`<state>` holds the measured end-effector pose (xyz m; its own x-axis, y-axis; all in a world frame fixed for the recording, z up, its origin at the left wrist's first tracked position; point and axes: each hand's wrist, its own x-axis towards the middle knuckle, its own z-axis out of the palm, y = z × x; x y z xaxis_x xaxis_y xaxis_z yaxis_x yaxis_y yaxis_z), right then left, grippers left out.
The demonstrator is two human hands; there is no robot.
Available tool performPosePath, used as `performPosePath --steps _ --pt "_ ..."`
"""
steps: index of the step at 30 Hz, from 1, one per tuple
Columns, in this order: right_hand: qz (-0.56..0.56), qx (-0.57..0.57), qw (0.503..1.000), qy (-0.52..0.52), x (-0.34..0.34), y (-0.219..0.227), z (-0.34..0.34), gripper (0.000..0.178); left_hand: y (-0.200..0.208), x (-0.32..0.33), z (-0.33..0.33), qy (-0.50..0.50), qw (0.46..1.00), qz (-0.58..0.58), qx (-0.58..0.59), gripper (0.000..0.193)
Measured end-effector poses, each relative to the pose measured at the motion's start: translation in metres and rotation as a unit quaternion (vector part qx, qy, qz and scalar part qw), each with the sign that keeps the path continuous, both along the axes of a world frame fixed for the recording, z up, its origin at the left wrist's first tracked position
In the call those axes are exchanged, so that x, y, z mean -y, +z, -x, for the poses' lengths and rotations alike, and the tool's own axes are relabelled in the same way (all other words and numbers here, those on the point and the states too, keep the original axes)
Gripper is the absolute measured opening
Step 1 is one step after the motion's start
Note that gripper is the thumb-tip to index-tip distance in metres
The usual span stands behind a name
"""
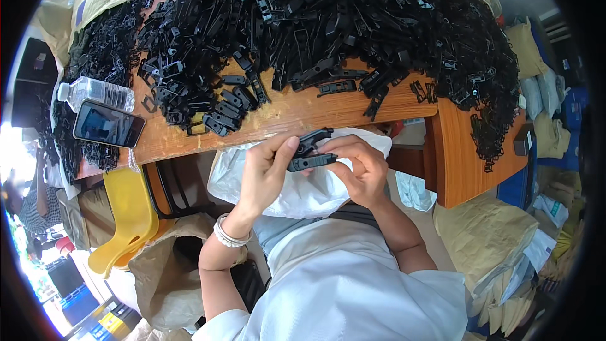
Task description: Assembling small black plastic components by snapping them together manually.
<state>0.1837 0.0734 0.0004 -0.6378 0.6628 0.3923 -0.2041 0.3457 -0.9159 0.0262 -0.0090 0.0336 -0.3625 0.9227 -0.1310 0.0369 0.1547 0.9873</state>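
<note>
My left hand [268, 167] is closed around a long black plastic part [311, 162], its thumb resting along the near end. My right hand [358, 167] pinches the other end between thumb and fingers. A second black piece [315, 137] sits just above it between the hands; whether the two are joined, I cannot tell. Both hands are over a white plastic bag [252, 183] spread across my lap, close to the table's front edge. Nearest on the wooden table [297, 110] lie several similar black parts [230, 107], lined up in a short row.
A huge heap of black plastic parts [315, 19] covers the table's back. At left are a clear bottle [101, 95], a phone [108, 124] and a yellow chair [129, 208]. Open paper sacks stand on the floor at left [167, 284] and right [486, 230].
</note>
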Motion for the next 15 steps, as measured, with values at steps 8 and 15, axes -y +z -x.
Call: performPosePath --steps 8,15 --pt "0.040 -0.012 0.998 -0.050 0.003 -0.003 -0.003 0.020 0.013 0.006 -0.005 -0.093 0.987 -0.015 -0.133 0.047" --pt "0.027 0.061 0.995 -0.079 -0.008 0.024 0.003 0.036 0.003 0.003 0.000 -0.139 0.959 -0.086 -0.232 0.045"
